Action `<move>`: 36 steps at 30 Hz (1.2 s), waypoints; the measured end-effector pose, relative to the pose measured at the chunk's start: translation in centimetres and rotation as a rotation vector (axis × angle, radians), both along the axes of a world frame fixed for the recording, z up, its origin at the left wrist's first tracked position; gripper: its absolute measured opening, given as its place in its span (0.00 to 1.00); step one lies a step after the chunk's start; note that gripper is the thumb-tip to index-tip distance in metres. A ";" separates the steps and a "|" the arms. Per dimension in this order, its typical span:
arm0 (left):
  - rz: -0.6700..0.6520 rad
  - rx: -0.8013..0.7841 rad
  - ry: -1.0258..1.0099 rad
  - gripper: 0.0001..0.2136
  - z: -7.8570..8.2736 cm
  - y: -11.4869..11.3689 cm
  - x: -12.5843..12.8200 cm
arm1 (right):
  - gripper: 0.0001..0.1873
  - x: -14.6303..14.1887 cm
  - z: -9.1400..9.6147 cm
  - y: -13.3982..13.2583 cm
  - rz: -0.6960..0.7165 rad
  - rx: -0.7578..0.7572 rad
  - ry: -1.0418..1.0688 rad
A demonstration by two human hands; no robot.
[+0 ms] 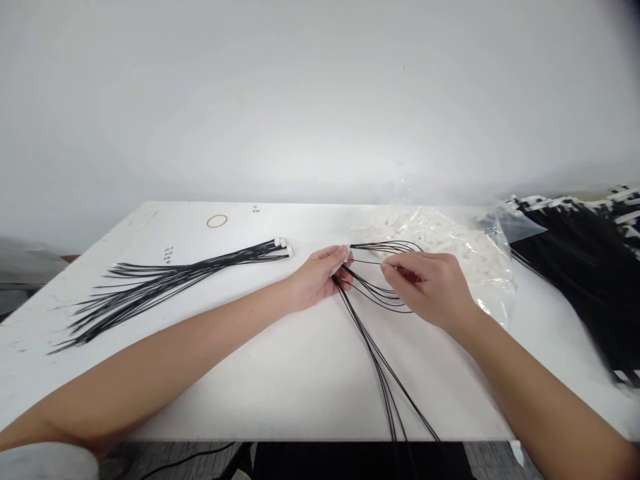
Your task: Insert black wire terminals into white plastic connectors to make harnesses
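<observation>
My left hand [320, 277] is closed on a small white connector housing [341, 261], held above the middle of the table. Black wires [370, 343] run out of the connector; some hang down past the table's front edge, others loop to the right. Just right of it, my right hand [425, 283] pinches a single black wire [367, 261] between thumb and fingertips. That wire stretches straight from the connector to the pinch. More looped wires pass behind or into my right hand; its curled fingers hide their ends.
On the left lies a bundle of black wires [190, 275] with white connectors [283, 245]. A rubber band [217, 221] is near the table's back edge. Behind my right hand sits a clear plastic bag [475, 257] of white pieces. A large heap of black wires [575, 267] covers the right side.
</observation>
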State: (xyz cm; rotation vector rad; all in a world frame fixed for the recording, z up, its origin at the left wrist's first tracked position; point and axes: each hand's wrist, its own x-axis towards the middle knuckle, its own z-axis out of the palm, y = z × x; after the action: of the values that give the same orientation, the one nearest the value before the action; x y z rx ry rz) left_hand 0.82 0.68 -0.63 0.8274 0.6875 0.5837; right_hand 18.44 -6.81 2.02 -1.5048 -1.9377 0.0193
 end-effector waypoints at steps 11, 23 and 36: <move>-0.024 0.028 0.002 0.12 0.0 0.0 -0.1 | 0.06 -0.1 -0.7 0.4 -0.082 0.266 -0.347; -0.085 0.051 0.000 0.11 0.0 -0.1 0.0 | 0.07 -1.6 -2.1 1.0 0.028 0.509 -0.486; -0.073 0.033 0.013 0.09 -0.2 0.0 0.0 | 0.09 -1.9 -2.2 1.1 0.039 0.548 -0.514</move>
State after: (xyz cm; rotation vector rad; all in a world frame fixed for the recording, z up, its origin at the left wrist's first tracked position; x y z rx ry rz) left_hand 0.83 0.68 -0.79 0.8842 0.6581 0.5251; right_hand 16.53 -5.70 -0.17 -1.1641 -2.1142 -0.8854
